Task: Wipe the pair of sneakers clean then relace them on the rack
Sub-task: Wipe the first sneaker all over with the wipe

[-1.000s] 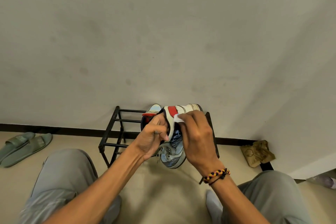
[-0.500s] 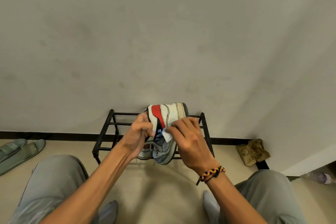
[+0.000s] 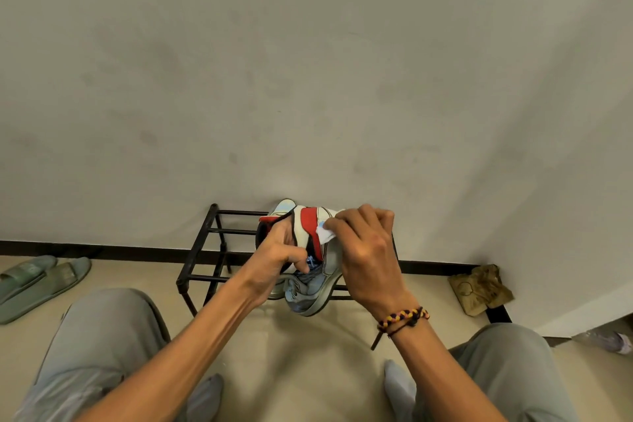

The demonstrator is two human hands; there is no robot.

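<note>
A white, red and light-blue sneaker [image 3: 310, 226] is held on its side above the black metal rack [image 3: 219, 250], toe pointing down toward me. My left hand [image 3: 281, 257] grips it at the collar and tongue. My right hand [image 3: 364, 250] pinches a small white wipe [image 3: 325, 236] against the sneaker's white heel side. Behind the held shoe, the light-blue toe of the second sneaker [image 3: 284, 207] shows on the rack; the rest of it is hidden.
The rack stands against a grey wall with a black skirting. A pair of green slippers [image 3: 37, 281] lies on the floor at the left. A crumpled tan cloth [image 3: 479, 288] lies at the right corner. My grey-trousered knees frame the floor below.
My right hand with the wipe has slid up from the sneaker's lower side to its heel area. The left hand keeps its grip and the shoe has tilted slightly.
</note>
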